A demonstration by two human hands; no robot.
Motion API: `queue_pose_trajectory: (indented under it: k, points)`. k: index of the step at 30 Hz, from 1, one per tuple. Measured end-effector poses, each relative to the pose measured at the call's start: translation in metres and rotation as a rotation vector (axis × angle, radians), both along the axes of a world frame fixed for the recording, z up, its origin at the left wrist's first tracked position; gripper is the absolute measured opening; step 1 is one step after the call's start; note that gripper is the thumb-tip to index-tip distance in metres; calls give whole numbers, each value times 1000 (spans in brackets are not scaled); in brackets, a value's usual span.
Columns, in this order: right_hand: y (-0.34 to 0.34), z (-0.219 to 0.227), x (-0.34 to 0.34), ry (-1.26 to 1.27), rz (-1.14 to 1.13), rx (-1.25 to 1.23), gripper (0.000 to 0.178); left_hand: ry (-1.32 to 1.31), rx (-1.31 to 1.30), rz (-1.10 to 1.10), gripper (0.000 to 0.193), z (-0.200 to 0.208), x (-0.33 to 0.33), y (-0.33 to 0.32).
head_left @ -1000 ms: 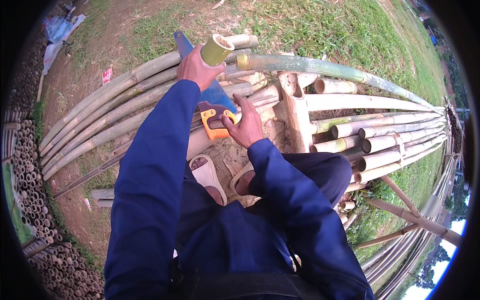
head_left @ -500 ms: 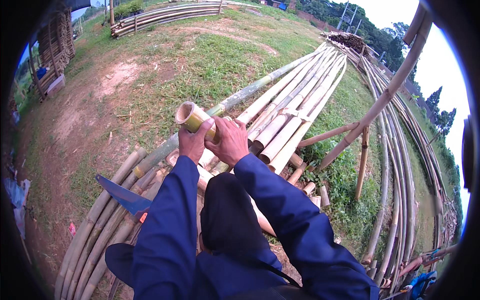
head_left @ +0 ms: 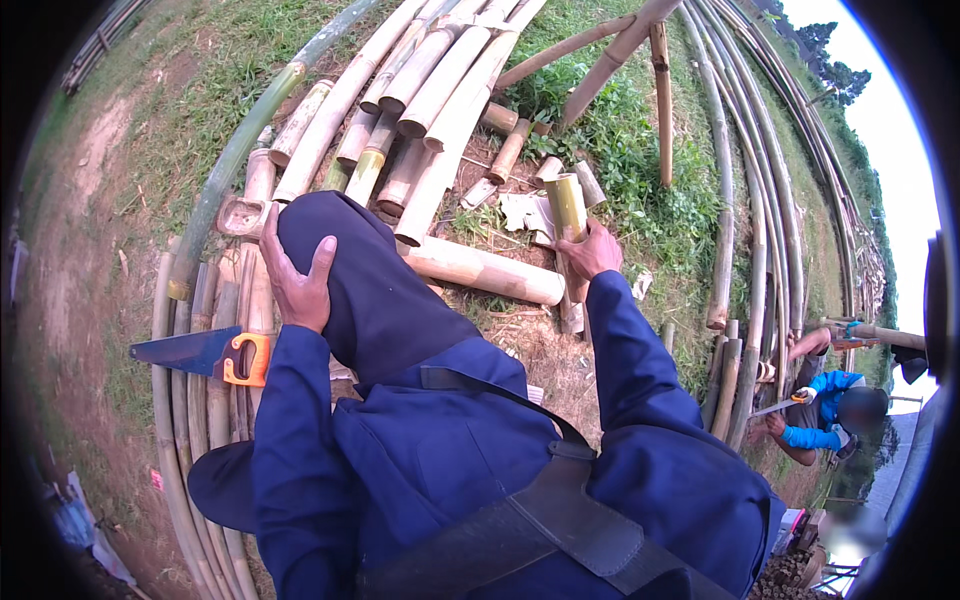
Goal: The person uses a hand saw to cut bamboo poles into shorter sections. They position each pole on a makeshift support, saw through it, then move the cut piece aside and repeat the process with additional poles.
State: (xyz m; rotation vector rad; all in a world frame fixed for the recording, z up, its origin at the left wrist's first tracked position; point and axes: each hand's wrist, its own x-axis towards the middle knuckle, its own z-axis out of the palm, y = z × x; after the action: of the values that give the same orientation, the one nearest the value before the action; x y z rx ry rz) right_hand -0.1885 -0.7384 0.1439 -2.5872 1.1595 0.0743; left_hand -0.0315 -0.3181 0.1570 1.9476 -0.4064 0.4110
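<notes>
bamboo piece [head_left: 569,215] stands upright, gripped by right hand [head_left: 592,252].

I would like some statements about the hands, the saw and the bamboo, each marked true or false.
1. The right hand grips a short bamboo piece. True.
2. The left hand holds the saw. False: it rests on the person's knee; the saw lies on the bamboo poles.
3. The saw has an orange handle. True.
4. The saw lies to the person's right. False: it lies to the left.
5. Another person is at the right edge of the view. True.
</notes>
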Motion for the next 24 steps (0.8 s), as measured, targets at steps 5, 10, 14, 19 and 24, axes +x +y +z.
queue_pose_trajectory:
  k: [5,10,14,19,24]
  points:
    - [-12,-72,-28,246,-56,52,72,302,27,30,82,-80,-7,62]
    - [-22,-93,-8,351,-47,77,77,680,231,77,73,-132,-10,131]
    - [-9,-66,24,316,31,47,107,622,251,271,74,-105,-23,123]
    - [22,-36,78,-348,347,158,100,181,-58,178,83,-32,-20,44]
    - [193,74,105,-851,773,426,80,-216,337,-26,97,27,-54,-6]
